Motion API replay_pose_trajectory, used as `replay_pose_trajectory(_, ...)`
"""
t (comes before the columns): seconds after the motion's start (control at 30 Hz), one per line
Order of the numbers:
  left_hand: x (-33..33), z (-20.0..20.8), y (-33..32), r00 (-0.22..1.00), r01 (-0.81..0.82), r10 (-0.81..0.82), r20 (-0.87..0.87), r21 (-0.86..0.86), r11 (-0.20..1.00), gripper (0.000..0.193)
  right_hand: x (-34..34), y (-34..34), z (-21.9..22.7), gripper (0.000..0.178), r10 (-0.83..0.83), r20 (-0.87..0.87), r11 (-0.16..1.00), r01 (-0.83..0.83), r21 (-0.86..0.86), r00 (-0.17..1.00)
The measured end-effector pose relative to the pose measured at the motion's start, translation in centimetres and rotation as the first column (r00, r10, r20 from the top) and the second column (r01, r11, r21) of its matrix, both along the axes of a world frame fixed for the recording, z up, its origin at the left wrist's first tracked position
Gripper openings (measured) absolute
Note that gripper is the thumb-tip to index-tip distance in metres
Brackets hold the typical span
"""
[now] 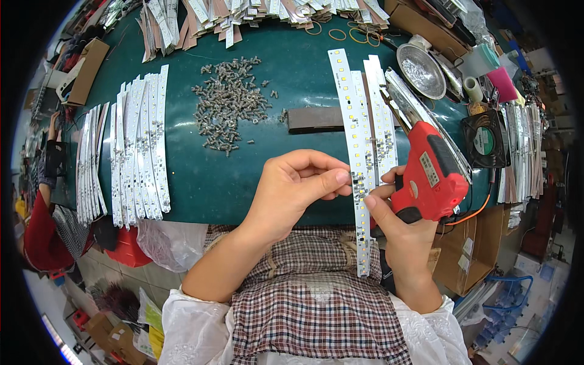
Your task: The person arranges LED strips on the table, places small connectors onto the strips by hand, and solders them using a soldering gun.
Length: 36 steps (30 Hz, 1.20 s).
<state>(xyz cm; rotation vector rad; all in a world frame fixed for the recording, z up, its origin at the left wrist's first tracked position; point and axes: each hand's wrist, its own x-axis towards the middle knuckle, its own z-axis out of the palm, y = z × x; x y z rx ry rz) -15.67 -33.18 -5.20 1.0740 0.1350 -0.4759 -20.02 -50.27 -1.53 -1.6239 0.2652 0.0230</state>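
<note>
A long white LED strip board (354, 134) stands nearly upright in front of me, its lower end over my checked apron. My left hand (292, 188) is closed, thumb and fingertips pinched at the strip's left edge. Whether a small part sits between those fingertips is hidden. My right hand (398, 222) is curled around a red soldering gun (429, 176) with black parts, its front pointing away and up to the left. The right thumb rests against the strip's right edge. Directly behind lie more LED strips (383, 115).
A heap of small metal connectors (231, 103) lies on the green table (188, 176). Beside it is a dark bar (313, 120). LED strip stacks (140, 146) lie left, more (231, 15) at the back. A metal bowl (421, 71) and black fan (485, 139) stand right.
</note>
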Motion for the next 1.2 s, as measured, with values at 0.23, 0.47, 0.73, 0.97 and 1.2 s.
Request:
replay_pose_trajectory(0.23, 0.0, -0.6, -0.2, 1.000, 0.001, -0.001, 0.011, -0.028, 1.000, 0.018, -0.1, 0.1, 0.1, 0.038, 0.005, -0.046, 0.999, -0.003, 0.044, 0.999)
replay_pose_trajectory(0.47, -0.1, -0.7, -0.3, 1.000, 0.006, -0.007, -0.012, -0.066, 0.998, 0.018, -0.2, 0.0, -0.2, 0.039, 0.003, -0.018, 1.000, -0.003, 0.025, 1.000)
replay_pose_trajectory(0.73, -0.1, -0.8, -0.6, 0.999, 0.010, -0.013, -0.034, -0.079, 0.997, 0.019, -0.2, -0.1, -0.1, 0.037, 0.013, -0.062, 0.999, -0.011, 0.040, 0.998)
replay_pose_trajectory(0.97, 0.0, -0.8, -0.7, 0.999, 0.024, -0.027, -0.048, -0.069, 0.997, 0.017, -0.3, -0.2, -0.3, 0.037, 0.015, -0.052, 0.999, -0.012, 0.043, 0.999)
replay_pose_trajectory(1.2, -0.4, -1.2, -1.4, 0.997, -0.059, 0.059, 0.057, -0.007, 0.998, 0.017, -0.9, 0.1, -0.7, 0.038, 0.034, -0.020, 0.997, -0.035, -0.070, 0.999)
